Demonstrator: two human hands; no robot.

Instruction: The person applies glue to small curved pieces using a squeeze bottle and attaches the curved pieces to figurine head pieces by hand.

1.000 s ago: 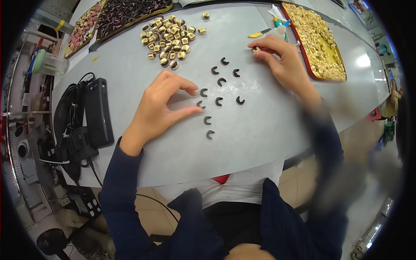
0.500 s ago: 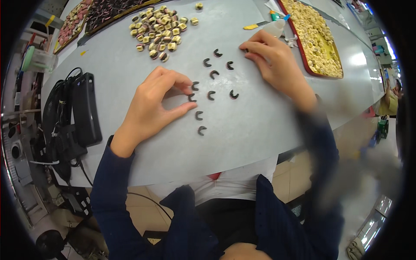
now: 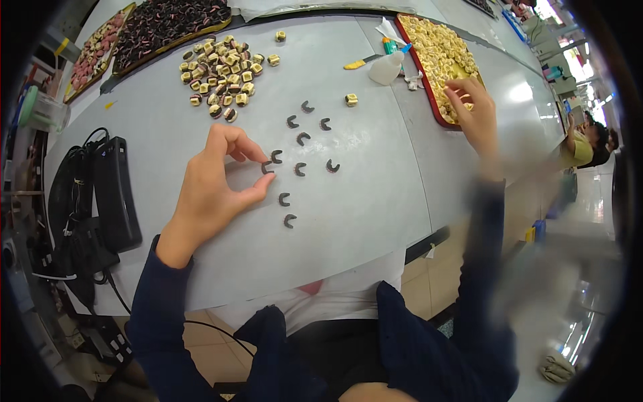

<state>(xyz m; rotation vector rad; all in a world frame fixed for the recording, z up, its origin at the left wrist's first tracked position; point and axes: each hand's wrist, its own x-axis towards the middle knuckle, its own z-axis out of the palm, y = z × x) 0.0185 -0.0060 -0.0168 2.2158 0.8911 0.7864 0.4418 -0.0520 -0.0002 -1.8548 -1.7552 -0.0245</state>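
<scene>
My left hand [image 3: 213,179] pinches a small dark C-shaped piece [image 3: 267,167] between thumb and fingertips, low at the tabletop. Several similar dark pieces [image 3: 300,169] lie spaced out to its right, one almost touching the held piece. My right hand [image 3: 477,114] is over a red-rimmed tray [image 3: 439,110] of small pale yellow pieces [image 3: 439,50]. Its thumb and index tips come close together in a pinch; whatever is between them is too small to make out. A single yellow-and-dark block [image 3: 351,100] sits on the table between my hands, beyond the dark pieces.
At the back left is a heap of yellow-and-dark blocks [image 3: 224,70]. Behind it stand trays of dark pieces [image 3: 171,27] and pink pieces [image 3: 100,43]. A yellow-handled knife [image 3: 362,62] and a whitish bottle [image 3: 386,69] lie near the red tray. A black box [image 3: 126,191] with cables is at left.
My right hand has moved right to the tray of yellow pieces. A yellow-and-dark block now shows near where that hand was. My left hand keeps its pinch. The whole view has shifted.
</scene>
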